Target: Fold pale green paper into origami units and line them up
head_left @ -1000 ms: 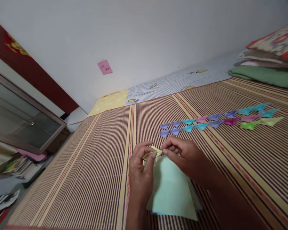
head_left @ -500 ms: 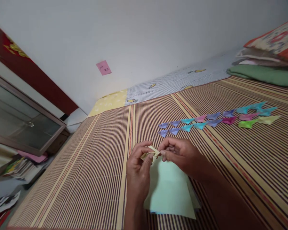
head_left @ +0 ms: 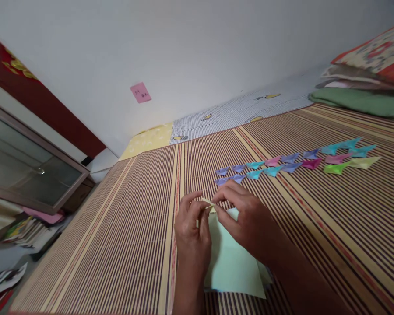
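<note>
A small piece of folded pale yellow paper point(head_left: 210, 205) is pinched between my two hands, mostly covered by the fingers. My left hand point(head_left: 193, 223) grips its left side with thumb and fingers. From the right, my right hand point(head_left: 241, 210) pinches the paper's other side. Just below them lies a stack of light green paper sheets point(head_left: 236, 262). Beyond my hands, several small folded paper shapes in purple, blue point(head_left: 271, 171), pink, green point(head_left: 335, 168) and yellow sit in two slanting rows.
The striped mat point(head_left: 134, 232) spreads under everything. Folded bedding point(head_left: 357, 103) is piled at the far right. A pink note point(head_left: 140, 92) is on the wall. At left stand a glass-fronted cabinet point(head_left: 33, 162) and books point(head_left: 22, 232).
My right hand has shifted slightly left and turned over the yellow paper, which is now more hidden. My left hand's fingers have drawn closer around it.
</note>
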The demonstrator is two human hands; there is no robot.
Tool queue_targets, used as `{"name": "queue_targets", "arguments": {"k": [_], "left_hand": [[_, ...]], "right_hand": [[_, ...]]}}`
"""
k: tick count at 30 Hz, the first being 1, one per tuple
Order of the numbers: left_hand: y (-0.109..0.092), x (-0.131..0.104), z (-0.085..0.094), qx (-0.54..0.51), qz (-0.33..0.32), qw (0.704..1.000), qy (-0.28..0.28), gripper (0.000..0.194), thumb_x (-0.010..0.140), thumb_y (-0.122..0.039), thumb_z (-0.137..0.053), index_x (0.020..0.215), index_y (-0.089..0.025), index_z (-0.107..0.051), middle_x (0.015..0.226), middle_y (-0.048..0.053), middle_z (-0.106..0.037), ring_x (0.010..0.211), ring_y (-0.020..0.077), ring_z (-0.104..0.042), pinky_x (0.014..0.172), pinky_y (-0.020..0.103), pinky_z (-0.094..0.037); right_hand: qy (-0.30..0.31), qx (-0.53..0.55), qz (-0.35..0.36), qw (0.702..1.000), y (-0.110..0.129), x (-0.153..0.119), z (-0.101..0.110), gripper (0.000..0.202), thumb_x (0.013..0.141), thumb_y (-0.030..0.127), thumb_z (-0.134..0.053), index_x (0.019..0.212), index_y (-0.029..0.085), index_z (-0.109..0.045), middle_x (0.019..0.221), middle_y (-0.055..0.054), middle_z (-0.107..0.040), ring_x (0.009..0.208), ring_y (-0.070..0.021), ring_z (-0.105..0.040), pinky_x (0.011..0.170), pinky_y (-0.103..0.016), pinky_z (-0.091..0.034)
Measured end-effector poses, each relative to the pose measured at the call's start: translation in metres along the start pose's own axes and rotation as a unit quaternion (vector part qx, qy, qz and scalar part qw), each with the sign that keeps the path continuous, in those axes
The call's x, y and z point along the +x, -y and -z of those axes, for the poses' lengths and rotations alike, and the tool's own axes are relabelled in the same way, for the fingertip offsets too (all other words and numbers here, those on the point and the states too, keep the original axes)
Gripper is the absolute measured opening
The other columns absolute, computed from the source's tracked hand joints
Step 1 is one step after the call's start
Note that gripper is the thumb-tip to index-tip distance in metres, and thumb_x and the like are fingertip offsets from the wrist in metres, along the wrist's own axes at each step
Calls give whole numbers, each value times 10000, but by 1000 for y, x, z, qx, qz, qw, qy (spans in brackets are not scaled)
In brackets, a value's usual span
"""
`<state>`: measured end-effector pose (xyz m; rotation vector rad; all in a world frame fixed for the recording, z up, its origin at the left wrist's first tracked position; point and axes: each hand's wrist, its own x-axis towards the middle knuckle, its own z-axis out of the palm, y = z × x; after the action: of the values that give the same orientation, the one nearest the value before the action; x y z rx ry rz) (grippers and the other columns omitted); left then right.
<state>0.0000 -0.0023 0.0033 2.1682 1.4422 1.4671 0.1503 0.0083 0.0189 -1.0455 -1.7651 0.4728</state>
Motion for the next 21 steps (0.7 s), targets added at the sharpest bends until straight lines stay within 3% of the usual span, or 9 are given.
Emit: {"name": "queue_targets", "arguments": {"k": [12,17,21], "left_hand": [[-1,-3,-3,2,16,1000,8,250,941,-14,-528,941,-235,-645,1174,57,-638,1093,218,-643,864,375,-550],[0,-2,-4,1,21,1000,13,266,938,1,-524,939,-234,-647,1148,56,-634,1092,211,-637,874,370,-538],[-3,-1,-4,-34,65,997,22,233,934,-10,-534,890,-218,-631,1098,51,-649,1066,207,-633,884,365,-519]], "right_hand": [[26,-39,-23,999,-10,-1,-2,196,820,31,-454,782,207,-532,792,-29,-581,722,-189,-555,679,-316,-408],[28,-30,-8,999,-8,-1,-6,201,843,28,-455,798,199,-551,826,-42,-587,755,-199,-567,685,-324,-413],[26,-37,12,999,-2,-1,-8,170,839,21,-523,853,184,-567,909,-60,-599,863,-228,-585,768,-353,-447]]}}
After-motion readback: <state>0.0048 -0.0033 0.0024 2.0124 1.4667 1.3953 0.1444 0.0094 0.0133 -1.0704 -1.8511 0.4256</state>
